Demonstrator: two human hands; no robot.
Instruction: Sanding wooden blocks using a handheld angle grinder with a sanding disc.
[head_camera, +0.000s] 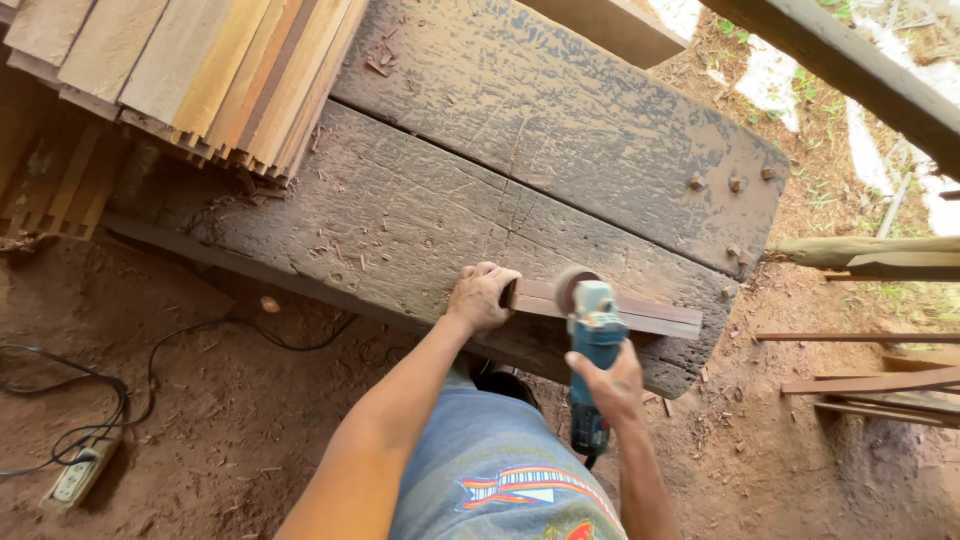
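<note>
Between both hands' fingers (497, 278), wood strip (640, 310) under grinder (594, 335).

Rough, scarred wooden bench (480, 200), smooth slat (640, 310)

Soft shaded daylight, overexposed glare top right, sharp focus, slight edge distortion.

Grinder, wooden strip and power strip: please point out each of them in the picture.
grinder (594, 330): head view, on its blue body.
wooden strip (655, 312): head view, on its top face right of the grinder.
power strip (78, 474): head view, on its pale casing.
</note>
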